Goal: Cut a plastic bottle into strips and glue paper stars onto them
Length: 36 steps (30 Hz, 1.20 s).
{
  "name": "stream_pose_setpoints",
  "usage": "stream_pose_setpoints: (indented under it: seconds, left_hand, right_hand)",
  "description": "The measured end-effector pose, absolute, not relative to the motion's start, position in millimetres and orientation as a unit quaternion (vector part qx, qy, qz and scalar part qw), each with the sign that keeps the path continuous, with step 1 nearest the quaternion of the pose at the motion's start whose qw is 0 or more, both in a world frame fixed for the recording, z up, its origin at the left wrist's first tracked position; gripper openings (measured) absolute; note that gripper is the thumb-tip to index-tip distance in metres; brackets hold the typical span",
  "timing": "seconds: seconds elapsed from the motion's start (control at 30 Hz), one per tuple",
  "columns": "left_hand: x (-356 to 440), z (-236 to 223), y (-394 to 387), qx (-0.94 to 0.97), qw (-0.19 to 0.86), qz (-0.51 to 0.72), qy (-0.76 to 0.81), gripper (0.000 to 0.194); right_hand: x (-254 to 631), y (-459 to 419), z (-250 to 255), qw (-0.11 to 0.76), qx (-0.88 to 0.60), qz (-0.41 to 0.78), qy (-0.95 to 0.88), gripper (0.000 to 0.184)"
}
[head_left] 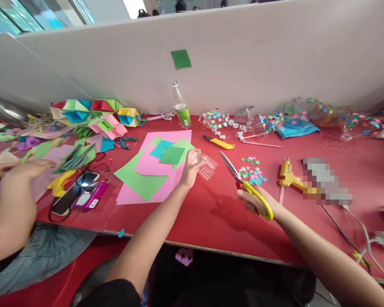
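My left hand [188,170] pinches a small piece of clear, bumpy plastic [208,166] and holds it up over the red table. In my right hand [253,199] is a pair of scissors [263,202] with yellow handles, its blades pointing up and left toward the plastic. The blade tips and the plastic are a little apart. Behind the blades lies a scatter of small paper stars [252,174]. Left of my left hand, green, pink and blue paper sheets [147,181] overlap in a stack.
A yellow utility knife [220,142] and a glass bottle [181,108] lie beyond. A yellow glue gun [287,175] and cables are on the right. Star-filled clear plastic [214,118] lines the partition. At left are folded paper shapes [106,126], a phone [72,196] and another person's arm [13,196].
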State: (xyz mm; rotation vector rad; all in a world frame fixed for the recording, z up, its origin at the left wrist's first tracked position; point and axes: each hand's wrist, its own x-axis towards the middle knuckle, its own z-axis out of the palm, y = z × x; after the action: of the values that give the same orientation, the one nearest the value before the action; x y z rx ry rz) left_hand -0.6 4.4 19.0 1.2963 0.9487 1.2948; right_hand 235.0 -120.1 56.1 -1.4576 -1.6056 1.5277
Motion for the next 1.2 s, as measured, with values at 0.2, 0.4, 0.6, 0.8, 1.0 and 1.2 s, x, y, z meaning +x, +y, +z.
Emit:
stream_pose_setpoints:
  seconds: [0.2, 0.4, 0.6, 0.8, 1.0, 1.2]
  left_hand:
    - [13, 34, 5, 0.419, 0.652, 0.564, 0.287, 0.024]
    - [21, 26, 6, 0.378, 0.659, 0.581, 0.293, 0.027]
    - [16, 14, -2, 0.351, 0.688, 0.565, 0.291, 0.03]
    - [12, 16, -3, 0.33, 0.714, 0.549, 0.282, 0.022]
    - [12, 21, -2, 0.334, 0.731, 0.528, 0.275, 0.029]
    - [11, 18, -3, 0.357, 0.714, 0.517, 0.309, 0.023]
  right_hand:
    - [237, -108, 58, 0.234, -0.631, 0.434, -0.599, 0.049]
    - [239, -98, 65, 0.156, -0.698, 0.204, -0.669, 0.05]
    - [240, -82, 64, 0.121, -0.704, 0.112, -0.69, 0.039]
    - [237, -85, 30, 0.213, -0.699, 0.17, -0.661, 0.043]
    - [237, -90, 21, 0.192, -0.684, 0.183, -0.679, 0.045]
    - [239, -92, 21, 0.179, -0.679, 0.175, -0.69, 0.048]
